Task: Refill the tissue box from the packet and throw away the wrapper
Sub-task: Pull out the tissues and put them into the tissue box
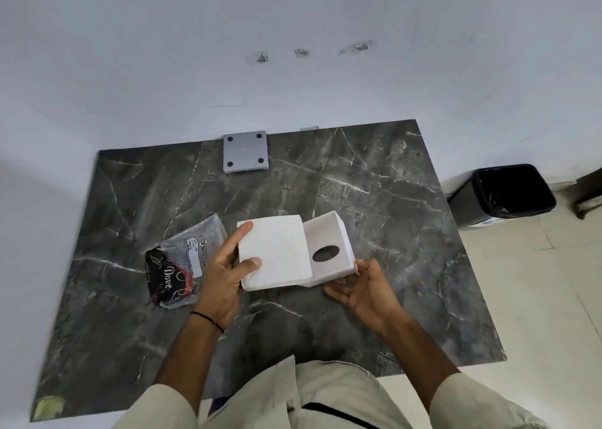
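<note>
We see soft, even, fairly dim light; the desk (pixel 374 200) shows faint sheen. Wide-angle bending and slight blur grow toward nine o'clock.

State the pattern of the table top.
Dark grey marble with white veins, on the table top; clearest in the head view.
</note>
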